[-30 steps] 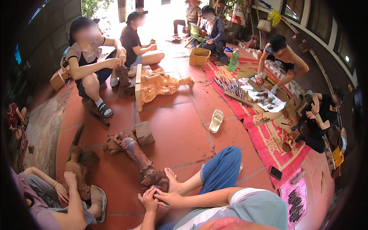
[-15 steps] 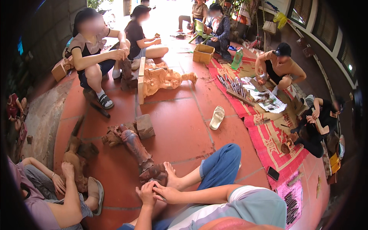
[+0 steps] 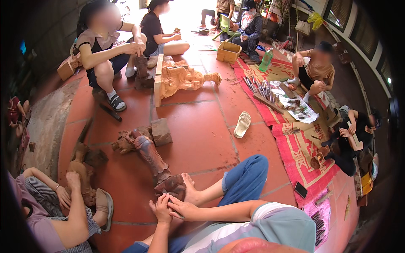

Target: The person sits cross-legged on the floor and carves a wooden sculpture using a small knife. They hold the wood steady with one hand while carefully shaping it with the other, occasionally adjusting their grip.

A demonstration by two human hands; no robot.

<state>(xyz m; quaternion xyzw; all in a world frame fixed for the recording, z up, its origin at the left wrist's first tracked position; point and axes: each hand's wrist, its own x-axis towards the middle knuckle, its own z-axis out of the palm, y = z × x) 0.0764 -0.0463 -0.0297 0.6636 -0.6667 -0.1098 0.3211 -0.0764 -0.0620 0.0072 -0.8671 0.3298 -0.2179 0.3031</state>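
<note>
My left hand (image 3: pixel 160 210) and my right hand (image 3: pixel 185 210) meet at the base of a dark reddish-brown carved wooden statue (image 3: pixel 151 157), which lies on the tiles before me. Both sets of fingers are closed round a slim dark carving tool (image 3: pixel 177 215); most of it is hidden by the hands. The statue's base (image 3: pixel 171 187) faces me, close to my bare foot (image 3: pixel 190 188). Its far end lies beside a squared wood block (image 3: pixel 161 131).
At left, a co-worker's hand (image 3: pixel 73 180) rests on another carving (image 3: pixel 80 168). A pale wooden statue (image 3: pixel 185 82) lies farther off. A sandal (image 3: pixel 242 125), a phone (image 3: pixel 301 189) and a red mat (image 3: pixel 291 156) are to the right, with many chisels (image 3: pixel 263 91) farther back.
The view has shifted slightly. My hands stay together at the statue's base, the left fingers a little more extended over it. The co-worker on the far mat has raised one hand.
</note>
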